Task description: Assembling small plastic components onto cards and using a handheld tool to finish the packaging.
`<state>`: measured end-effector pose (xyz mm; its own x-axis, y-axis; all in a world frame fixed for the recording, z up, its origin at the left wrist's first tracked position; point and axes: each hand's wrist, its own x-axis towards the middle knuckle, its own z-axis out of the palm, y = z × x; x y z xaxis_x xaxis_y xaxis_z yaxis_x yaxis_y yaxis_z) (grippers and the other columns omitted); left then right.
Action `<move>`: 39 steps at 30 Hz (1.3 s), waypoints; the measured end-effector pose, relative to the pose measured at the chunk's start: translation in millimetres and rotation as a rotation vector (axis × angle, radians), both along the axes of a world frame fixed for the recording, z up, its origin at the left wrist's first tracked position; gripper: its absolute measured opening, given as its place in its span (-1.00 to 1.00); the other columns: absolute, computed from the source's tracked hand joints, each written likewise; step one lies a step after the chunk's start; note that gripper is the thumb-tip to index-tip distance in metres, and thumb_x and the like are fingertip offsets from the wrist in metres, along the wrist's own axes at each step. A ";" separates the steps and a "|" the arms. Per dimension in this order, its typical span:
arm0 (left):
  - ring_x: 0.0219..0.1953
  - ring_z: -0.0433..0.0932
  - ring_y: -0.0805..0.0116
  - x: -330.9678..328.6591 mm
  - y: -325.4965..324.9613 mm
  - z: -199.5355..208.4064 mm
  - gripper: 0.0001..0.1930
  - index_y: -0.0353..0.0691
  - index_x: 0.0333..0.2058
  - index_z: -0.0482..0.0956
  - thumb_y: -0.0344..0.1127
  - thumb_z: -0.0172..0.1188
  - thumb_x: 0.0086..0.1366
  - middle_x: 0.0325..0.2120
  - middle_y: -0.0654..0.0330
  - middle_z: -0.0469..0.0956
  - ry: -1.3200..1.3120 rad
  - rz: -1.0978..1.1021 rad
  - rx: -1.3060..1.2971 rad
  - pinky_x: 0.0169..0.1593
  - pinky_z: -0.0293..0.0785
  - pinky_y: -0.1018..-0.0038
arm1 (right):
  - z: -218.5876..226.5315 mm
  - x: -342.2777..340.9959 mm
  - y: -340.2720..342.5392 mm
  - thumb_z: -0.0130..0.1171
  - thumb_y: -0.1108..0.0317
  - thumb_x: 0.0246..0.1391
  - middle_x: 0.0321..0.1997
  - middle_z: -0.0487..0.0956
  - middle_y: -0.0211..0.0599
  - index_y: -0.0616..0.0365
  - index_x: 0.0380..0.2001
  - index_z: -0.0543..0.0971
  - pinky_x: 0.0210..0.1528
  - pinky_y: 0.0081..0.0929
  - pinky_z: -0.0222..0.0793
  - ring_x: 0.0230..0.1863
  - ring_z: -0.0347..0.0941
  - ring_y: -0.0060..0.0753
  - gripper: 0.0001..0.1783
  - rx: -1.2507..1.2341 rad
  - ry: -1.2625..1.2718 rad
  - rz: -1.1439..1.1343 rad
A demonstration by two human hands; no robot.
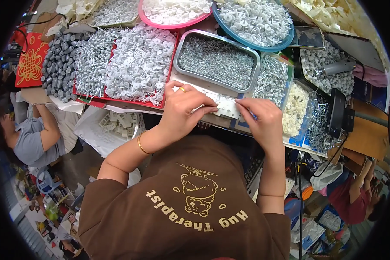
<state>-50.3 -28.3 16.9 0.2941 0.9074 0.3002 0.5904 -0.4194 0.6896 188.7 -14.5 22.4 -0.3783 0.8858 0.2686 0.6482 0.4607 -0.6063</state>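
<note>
At the table's front edge, a small white plastic piece point(227, 107) with little holes lies between my hands. The thumb and index finger of my left hand point(184, 108) pinch together at its left end. At its right end, the closed fingertips of my right hand point(264, 121) grip the edge. Just beyond stands a metal tray point(176, 65) full of small screws. A red tray point(174, 54) of white round-headed plastic parts with pins is left of my left hand. Beyond my right hand are longer screws with pale heads point(271, 78). Anything tiny within my fingertips is hidden.
Farther back are a pink basin point(190, 24) and a blue basin point(221, 26) of white parts. Grey caps point(60, 65) lie far left. Cream pieces point(295, 106) and metal hooks point(318, 121) sit right. A white bag point(89, 130) hangs below the table. Other people work on both sides.
</note>
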 end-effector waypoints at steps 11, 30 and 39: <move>-0.39 0.53 0.52 -3.1 -2.9 -3.7 -0.88 0.00 -0.38 0.76 -0.37 0.46 0.07 -0.48 0.45 0.66 -0.008 0.016 0.001 0.13 0.09 0.33 | 16.7 -2.6 0.7 0.36 0.49 0.06 -0.40 0.70 -0.23 0.22 -0.35 0.70 -0.33 -0.48 0.50 -0.39 0.65 -0.32 -0.93 -0.019 0.125 -0.165; -0.20 0.48 0.41 1.8 82.4 -36.4 -0.95 0.08 -0.50 0.71 -0.20 0.41 0.07 -0.45 0.45 0.57 0.381 0.092 0.333 0.07 0.04 0.16 | -27.8 2.8 58.8 0.38 0.43 -0.01 -0.41 0.56 -0.26 0.20 -0.43 0.67 -0.21 -0.32 0.40 -0.29 0.47 -0.15 -0.91 0.148 -0.117 -0.075; -0.18 0.49 0.38 3.4 83.9 -41.4 -0.93 0.04 -0.45 0.68 -0.23 0.40 0.12 -0.42 0.44 0.57 0.254 0.083 0.209 0.08 0.03 0.16 | -21.9 -7.9 55.7 0.40 0.43 -0.08 -0.44 0.50 -0.30 0.17 -0.45 0.65 -0.22 -0.30 0.35 -0.27 0.40 -0.18 -0.88 -0.018 0.070 -0.069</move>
